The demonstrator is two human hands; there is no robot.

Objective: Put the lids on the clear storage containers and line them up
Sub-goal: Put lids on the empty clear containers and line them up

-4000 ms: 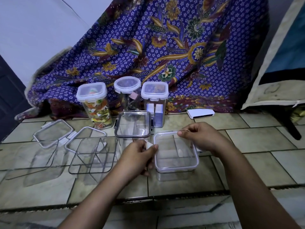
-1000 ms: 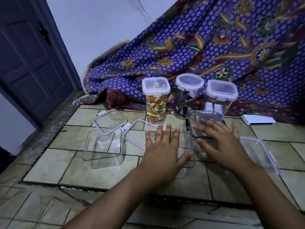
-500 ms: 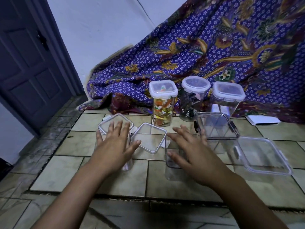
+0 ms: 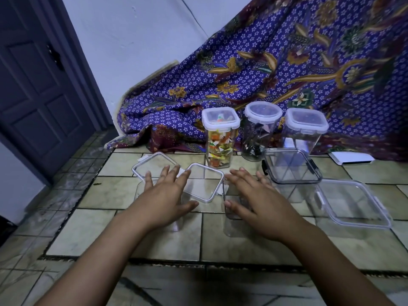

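Two loose clear lids lie on the tiled floor: one [image 4: 152, 165] at the far left, another [image 4: 204, 184] between my hands. My left hand [image 4: 164, 198] hovers flat, fingers spread, over an open clear container [image 4: 176, 224]. My right hand [image 4: 254, 202] is spread over a second open clear container [image 4: 230, 221]. To the right stand a clear container with a dark-rimmed lid [image 4: 291, 166] and a low lidded container [image 4: 353, 203]. Behind are three tall lidded jars: one with colourful pieces [image 4: 219, 138], a round one [image 4: 260, 131] and a square one [image 4: 305, 129].
A purple patterned cloth [image 4: 276, 69] drapes behind the jars. A white flat object [image 4: 351, 157] lies at the right by the cloth. A dark door [image 4: 37, 85] stands at the left. The floor steps down at a dark edge [image 4: 198, 263] close to me.
Four seconds ago both hands held the low container's lid; it now sits lidded at the right. Over the last second my left hand shifted left over the left container, and the view turned left.
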